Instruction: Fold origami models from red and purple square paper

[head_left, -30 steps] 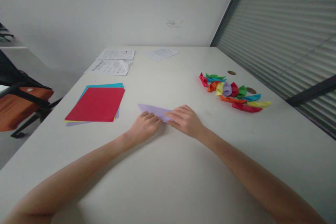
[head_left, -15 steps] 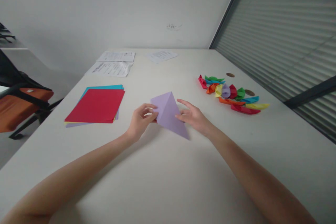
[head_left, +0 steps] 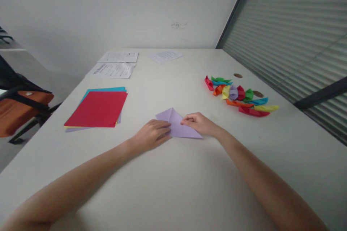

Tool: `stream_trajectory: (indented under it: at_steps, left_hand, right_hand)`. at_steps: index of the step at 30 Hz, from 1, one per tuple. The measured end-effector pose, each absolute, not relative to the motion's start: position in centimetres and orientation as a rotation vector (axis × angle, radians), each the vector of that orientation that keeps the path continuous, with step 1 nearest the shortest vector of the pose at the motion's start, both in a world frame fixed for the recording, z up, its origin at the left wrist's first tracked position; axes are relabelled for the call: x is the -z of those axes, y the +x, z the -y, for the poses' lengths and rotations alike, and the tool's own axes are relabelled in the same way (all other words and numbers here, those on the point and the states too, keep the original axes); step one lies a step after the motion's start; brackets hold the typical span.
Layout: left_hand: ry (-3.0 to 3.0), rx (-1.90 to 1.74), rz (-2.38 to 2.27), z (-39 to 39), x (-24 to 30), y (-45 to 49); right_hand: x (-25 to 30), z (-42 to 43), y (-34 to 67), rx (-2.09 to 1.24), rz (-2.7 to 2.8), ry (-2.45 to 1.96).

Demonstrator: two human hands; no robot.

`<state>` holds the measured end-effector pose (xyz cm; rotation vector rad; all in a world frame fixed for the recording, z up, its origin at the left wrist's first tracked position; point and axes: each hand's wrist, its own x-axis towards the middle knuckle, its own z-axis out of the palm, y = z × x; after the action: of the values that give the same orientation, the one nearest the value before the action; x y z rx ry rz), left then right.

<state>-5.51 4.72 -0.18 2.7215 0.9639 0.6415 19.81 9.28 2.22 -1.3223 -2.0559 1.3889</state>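
Observation:
A lilac paper point(head_left: 176, 126), folded into a triangle, lies flat on the white table point(head_left: 173, 180) in front of me. My left hand point(head_left: 152, 135) rests on its left edge, fingers laid flat and pressing it down. My right hand point(head_left: 199, 123) sits at its right side, fingertips curled and pinched on the paper's upper edge.
A stack of coloured square sheets point(head_left: 97, 108), red on top, lies to the left. A heap of several folded paper shapes point(head_left: 240, 95) in mixed colours lies to the right. Printed pages point(head_left: 116, 64) lie at the far edge. A chair point(head_left: 18, 104) stands left of the table.
The lilac triangle was lifted and turned between both hands half a second ago; now it lies flat on the table again, with both hands pressing on it.

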Motion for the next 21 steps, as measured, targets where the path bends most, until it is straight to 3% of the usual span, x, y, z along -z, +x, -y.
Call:
stream_trajectory:
  at_steps: [6,15,21]
  left_hand:
    - [2.650,-0.737,-0.990,-5.9,0.9,-6.0]
    - [2.660,-0.716,-0.960,-6.1,1.3,-6.1]
    - [2.748,-0.524,-0.917,-5.6,0.3,-6.3]
  right_hand:
    - [-4.3,-9.8,22.0,-1.565,2.265,-1.078]
    - [-3.0,-9.7,21.7,-0.995,2.597,-0.968]
    - [-2.0,-10.5,22.3,-1.174,2.516,-0.907]
